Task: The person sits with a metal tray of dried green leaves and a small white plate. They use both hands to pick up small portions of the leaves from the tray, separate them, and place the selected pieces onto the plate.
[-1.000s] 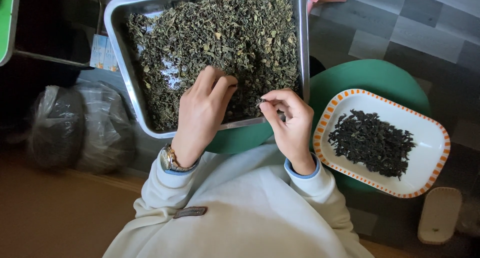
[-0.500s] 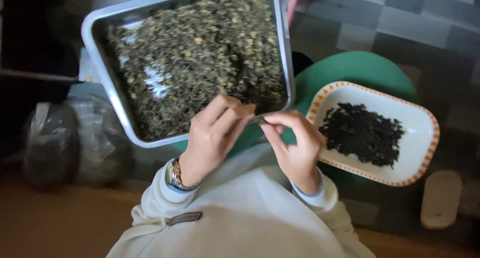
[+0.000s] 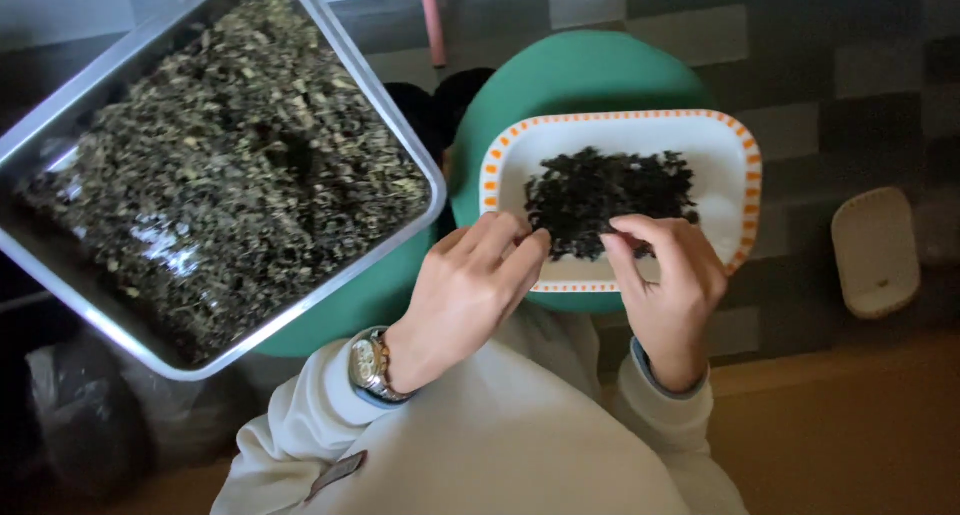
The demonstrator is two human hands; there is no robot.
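Both hands have moved off the metal tray and now hover over the white oblong dish with an orange-checked rim (image 3: pixel 735 145). The right hand (image 3: pixel 665 285) pinches a dark leaf bit between its fingertips; the left hand (image 3: pixel 470 285) curls loosely, apparently empty. Dark sorted leaves (image 3: pixel 610 195) sit heaped mid-dish; the rectangular steel tray of greenish dried leaves (image 3: pixel 215 175) lies left of it.

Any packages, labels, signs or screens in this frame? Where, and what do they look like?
No signs or screens.
dark plastic bag: bottom left, under the metal tray; crumpled, glossy, black-grey.
sleeve tag: on the left sleeve; small dark rectangle.
wristwatch: left wrist; round metallic case, face not readable.
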